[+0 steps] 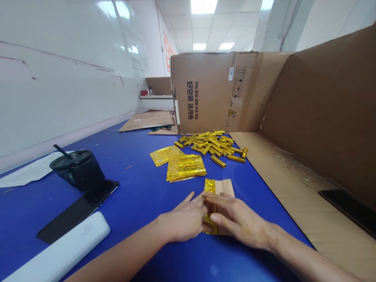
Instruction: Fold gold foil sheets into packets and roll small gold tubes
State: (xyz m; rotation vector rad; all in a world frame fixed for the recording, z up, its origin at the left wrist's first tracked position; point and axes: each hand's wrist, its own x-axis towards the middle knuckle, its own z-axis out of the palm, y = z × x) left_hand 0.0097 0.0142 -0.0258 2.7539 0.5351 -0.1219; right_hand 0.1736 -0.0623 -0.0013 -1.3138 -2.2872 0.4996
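A sheet of gold foil paper lies in front of me on the blue table, pale brown side up. Its left part is a gold strip, apparently the edge folded over. My left hand reaches over the strip from the left, palm down, fingers stretched and thumb apart. From the right, my right hand rests over the same sheet, its thumb apart from its extended fingers. The fingertips of both hands meet on the gold strip and partly hide it. Just beyond lies a stack of gold sheets, overlapping another gold sheet.
Several rolled gold paper tubes lie heaped behind the sheets. Left are a dark lidded cup with a straw, a black phone and a white oblong case. Cardboard walls stand behind and on the right.
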